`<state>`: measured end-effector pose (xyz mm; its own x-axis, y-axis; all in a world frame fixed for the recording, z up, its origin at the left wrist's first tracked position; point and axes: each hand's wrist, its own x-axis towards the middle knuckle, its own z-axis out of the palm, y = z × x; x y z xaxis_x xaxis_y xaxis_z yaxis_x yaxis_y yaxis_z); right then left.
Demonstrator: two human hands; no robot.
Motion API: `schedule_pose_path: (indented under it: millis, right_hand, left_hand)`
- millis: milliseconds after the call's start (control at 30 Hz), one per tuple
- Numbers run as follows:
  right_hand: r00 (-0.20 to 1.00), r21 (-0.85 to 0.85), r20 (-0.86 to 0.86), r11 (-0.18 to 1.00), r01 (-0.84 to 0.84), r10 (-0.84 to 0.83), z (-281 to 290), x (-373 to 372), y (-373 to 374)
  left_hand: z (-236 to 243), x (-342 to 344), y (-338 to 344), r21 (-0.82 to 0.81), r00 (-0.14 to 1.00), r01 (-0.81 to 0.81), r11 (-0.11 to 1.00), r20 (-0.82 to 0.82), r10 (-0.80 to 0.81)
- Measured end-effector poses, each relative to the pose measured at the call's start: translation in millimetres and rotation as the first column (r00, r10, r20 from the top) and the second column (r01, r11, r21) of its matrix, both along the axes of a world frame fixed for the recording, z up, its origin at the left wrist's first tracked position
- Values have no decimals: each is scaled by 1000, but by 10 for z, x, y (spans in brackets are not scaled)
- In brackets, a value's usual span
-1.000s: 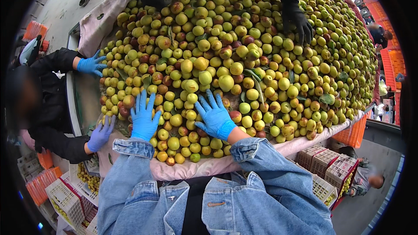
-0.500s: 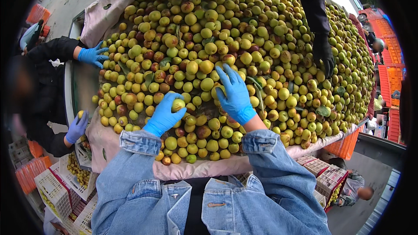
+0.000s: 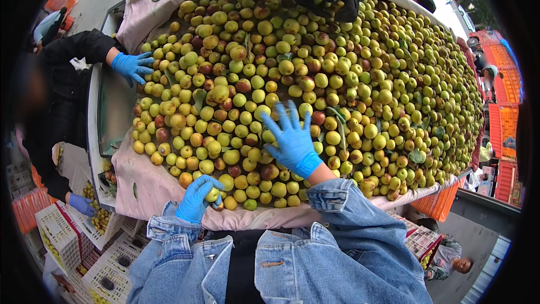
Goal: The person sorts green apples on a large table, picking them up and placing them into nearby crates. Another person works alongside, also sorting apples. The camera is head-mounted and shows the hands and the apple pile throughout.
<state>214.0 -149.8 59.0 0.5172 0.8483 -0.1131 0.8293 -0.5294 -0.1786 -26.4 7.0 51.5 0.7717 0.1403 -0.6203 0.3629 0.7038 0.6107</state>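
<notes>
Small round jujubes [image 3: 388, 98], yellow-green with red-brown patches, cover the sloping table. Gloved in blue, my left hand [image 3: 197, 198] is curled around a yellow-green jujube [image 3: 212, 195] by the near edge of the pile. My right hand [image 3: 291, 139], also blue-gloved, lies palm down over the middle of the pile with its fingers spread. Whether its palm touches the fruit under it is hidden. Long dry leaves [image 3: 336, 117] lie among the fruit beside that hand.
A pale pink cloth [image 3: 147, 183] lines the table's edge. At left, a co-worker's blue-gloved hand [image 3: 132, 67] rests near the fruit. Dark-gloved hands [image 3: 346, 3] work at the far side. White crates [image 3: 62, 236] stand low at left; orange crates [image 3: 500, 67] are stacked at right.
My left hand has drawn back toward me with a jujube in it. My right hand has moved slightly nearer and its fingers have spread. Across the pile, the dark-gloved hand has moved away.
</notes>
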Motion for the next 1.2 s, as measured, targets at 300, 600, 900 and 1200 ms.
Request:
schedule_pose_path:
  millis: [300, 600, 900, 1200]
  right_hand:
    - [961, -31, -174, 974, -226, 217, -433, -410, 233]
    - [996, -18, -85, 1000, 17, -18, -202, -114, -324]
    - [968, -31, -180, 983, -183, 175, -482, -566, 111]
    - [917, 59, 203, 939, 339, -344, -190, 1216, 328]
  left_hand:
    - [-9, -1153, 416, -427, 745, -639, 640, -137, 653]
    - [-154, -3705, 2237, 160, -222, -963, -216, -21, 975]
    - [159, -905, 1369, 569, 765, -606, 556, 223, 605]
    - [-180, 791, 12, 976, 733, 215, 17, -150, -664]
